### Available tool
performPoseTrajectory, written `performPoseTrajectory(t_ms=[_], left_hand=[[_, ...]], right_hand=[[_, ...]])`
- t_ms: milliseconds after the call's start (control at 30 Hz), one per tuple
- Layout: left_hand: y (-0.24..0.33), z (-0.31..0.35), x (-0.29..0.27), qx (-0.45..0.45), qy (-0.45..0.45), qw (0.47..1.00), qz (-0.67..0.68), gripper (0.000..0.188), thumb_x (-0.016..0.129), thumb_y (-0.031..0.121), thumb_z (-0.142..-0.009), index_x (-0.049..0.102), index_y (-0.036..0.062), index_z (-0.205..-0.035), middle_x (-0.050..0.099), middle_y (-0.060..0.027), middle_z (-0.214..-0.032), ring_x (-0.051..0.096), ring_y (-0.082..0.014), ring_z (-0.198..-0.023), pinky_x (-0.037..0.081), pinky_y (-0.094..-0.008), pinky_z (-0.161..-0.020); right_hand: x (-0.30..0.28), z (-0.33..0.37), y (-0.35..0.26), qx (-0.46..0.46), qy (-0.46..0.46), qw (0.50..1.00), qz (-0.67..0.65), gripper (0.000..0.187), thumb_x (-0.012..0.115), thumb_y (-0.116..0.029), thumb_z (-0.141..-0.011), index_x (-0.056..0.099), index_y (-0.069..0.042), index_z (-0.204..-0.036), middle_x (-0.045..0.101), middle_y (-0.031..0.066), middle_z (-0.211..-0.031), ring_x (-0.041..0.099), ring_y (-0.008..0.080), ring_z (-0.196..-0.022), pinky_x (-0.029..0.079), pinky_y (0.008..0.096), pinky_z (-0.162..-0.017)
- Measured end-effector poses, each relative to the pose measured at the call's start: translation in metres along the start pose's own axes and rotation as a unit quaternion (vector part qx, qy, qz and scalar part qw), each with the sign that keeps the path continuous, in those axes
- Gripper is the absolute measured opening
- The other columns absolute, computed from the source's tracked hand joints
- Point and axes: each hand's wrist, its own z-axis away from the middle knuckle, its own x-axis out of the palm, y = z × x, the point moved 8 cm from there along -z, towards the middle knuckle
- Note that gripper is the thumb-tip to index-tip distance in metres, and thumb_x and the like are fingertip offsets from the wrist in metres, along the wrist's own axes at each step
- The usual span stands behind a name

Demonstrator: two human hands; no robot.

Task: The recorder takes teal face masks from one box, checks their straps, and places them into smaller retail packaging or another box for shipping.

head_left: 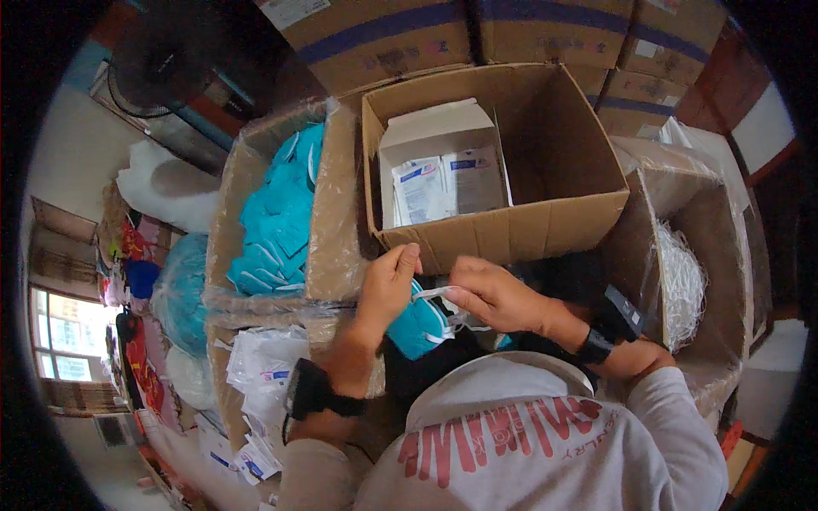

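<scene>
My left hand (388,288) grips a teal mask (417,328) by the carton's near edge (511,223); right hand (501,296) seemingly pinching its strap (433,293).

Packing workroom, stacked cartons (545,38), boxed teal masks (277,213)

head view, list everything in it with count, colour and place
held mask: 1, teal, centre
mask strap: 1+, white, on held mask
open cartons: 3+, brown, ahead, left, right
white box: 1, white, in carton ahead
packets: several, white and blue, white box and lower left
loose masks: many, teal, in left carton
cords: many, white, in right carton
stacked cartons: several, brown with blue bands, far side
bag: 1, clear with teal contents, left
bundle: 1, white, upper left
window: 1, bright white, far left
wrist devices: 2, black, one per arm
top: 1, light grey and red, on the person
left hand: 1, bare, on the held mask
right hand: 1, bare, pinching the mask strap
</scene>
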Motion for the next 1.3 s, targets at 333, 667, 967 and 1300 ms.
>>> performPoseTrajectory(t_ms=[333,667,967,1300], left_hand=[[-0.022,-0.054,-0.025,-0.019,0.252,0.966,0.057,0.055,0.034,0.047,-0.090,0.055,0.0022,-0.066,0.052,-0.0053,-0.059,0.046,-0.0191,-0.056,0.037,-0.0345,-0.054],[-0.016,-0.026,-0.067,-0.080,0.286,0.882,0.366,0.045,0.034,0.049,-0.090,0.040,0.0118,-0.064,0.038,0.0010,-0.063,0.039,-0.0121,-0.060,0.034,-0.0259,-0.055],[-0.015,-0.021,-0.061,-0.072,0.339,0.875,0.339,0.046,0.034,0.048,-0.090,0.039,0.0112,-0.064,0.034,0.0018,-0.061,0.035,-0.0095,-0.056,0.029,-0.0245,-0.051],[-0.049,-0.026,0.008,-0.159,0.344,0.868,0.320,0.047,0.034,0.044,-0.090,0.054,0.0014,-0.089,0.052,-0.0092,-0.084,0.050,-0.0199,-0.077,0.041,-0.0321,-0.070]], right_hand=[[0.041,-0.045,-0.086,-0.057,-0.066,0.970,-0.226,0.025,0.041,-0.016,-0.091,0.052,-0.001,-0.074,0.054,0.0127,-0.069,0.053,0.0202,-0.062,0.043,0.0331,-0.062],[-0.037,-0.063,0.035,0.098,0.121,0.958,-0.241,0.043,0.035,-0.037,-0.093,0.052,0.000,-0.105,0.055,0.0058,-0.094,0.050,0.0124,-0.089,0.039,0.0292,-0.083],[0.034,-0.006,0.038,0.335,0.069,0.825,-0.450,0.044,0.036,-0.043,-0.092,0.056,-0.006,-0.102,0.055,0.0008,-0.080,0.051,0.0127,-0.074,0.044,0.0252,-0.069],[0.008,-0.064,-0.023,-0.010,0.097,0.972,-0.212,0.027,0.038,-0.018,-0.091,0.052,-0.002,-0.074,0.052,0.0061,-0.069,0.050,0.0165,-0.068,0.041,0.0274,-0.067]])
